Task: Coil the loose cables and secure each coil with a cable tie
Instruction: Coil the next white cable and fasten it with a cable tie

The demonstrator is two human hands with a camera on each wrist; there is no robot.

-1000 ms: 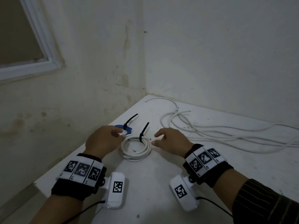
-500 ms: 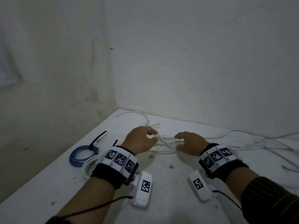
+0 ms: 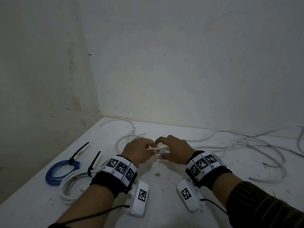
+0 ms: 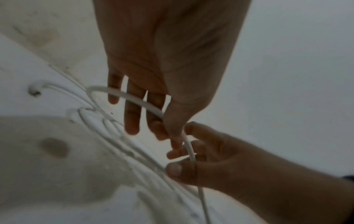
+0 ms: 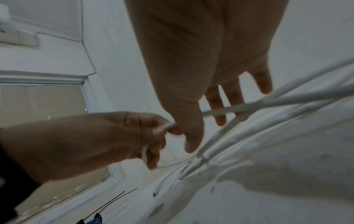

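My left hand (image 3: 141, 150) and right hand (image 3: 174, 150) meet over the white table (image 3: 164, 211), each gripping the same loose white cable (image 3: 158, 148). In the left wrist view the left hand (image 4: 170, 133) pinches the cable (image 4: 134, 99) between thumb and forefinger, and the right hand (image 4: 184, 160) curls round it just below. The right wrist view shows the cable (image 5: 268, 101) running across the right hand's (image 5: 199, 121) fingers. A blue coil (image 3: 57, 171) and a white coil (image 3: 72, 185) lie at the left, each with a black cable tie (image 3: 77, 153) on it.
More loose white cables (image 3: 246, 145) sprawl over the right and back of the table. Walls close the table in at the back and left, meeting in a corner (image 3: 100, 112). The table's left edge runs close to the coils.
Both hands left the tied white coil and moved right to the loose cables. They have since come together and lifted one white cable between them. The head view swung right.
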